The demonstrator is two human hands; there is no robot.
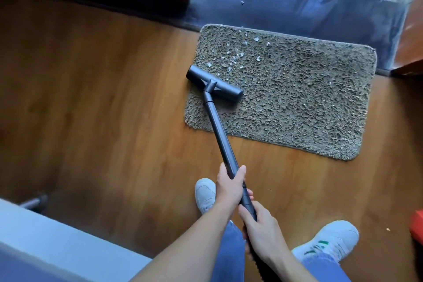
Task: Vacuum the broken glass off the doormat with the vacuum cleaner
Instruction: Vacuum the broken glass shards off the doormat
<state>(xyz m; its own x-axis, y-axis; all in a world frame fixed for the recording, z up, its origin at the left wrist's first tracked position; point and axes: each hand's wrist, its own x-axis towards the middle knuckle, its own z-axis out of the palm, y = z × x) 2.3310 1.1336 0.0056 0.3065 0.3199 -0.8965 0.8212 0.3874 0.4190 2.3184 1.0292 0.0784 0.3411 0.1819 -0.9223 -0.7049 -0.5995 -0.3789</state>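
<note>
A shaggy grey-green doormat (pixel 297 98) lies on the wooden floor by a door threshold. Several pale glass shards (pixel 231 56) are scattered over its far left part. The dark vacuum cleaner's floor head (pixel 225 88) rests on the mat's left side, just short of the shards. Its tube (pixel 219 130) slants back toward me. My left hand (pixel 230 186) grips the tube higher up. My right hand (pixel 261 229) grips it lower, near my body. The vacuum's body is out of view.
A grey stone threshold (pixel 297 7) and pebbled ground lie beyond the mat, with a wooden door frame (pixel 412 36) at right. My two white shoes (pixel 206 194) (pixel 329 240) stand on the floor. A pale surface (pixel 45 242) fills the lower left, a red object (pixel 417 224) the right edge.
</note>
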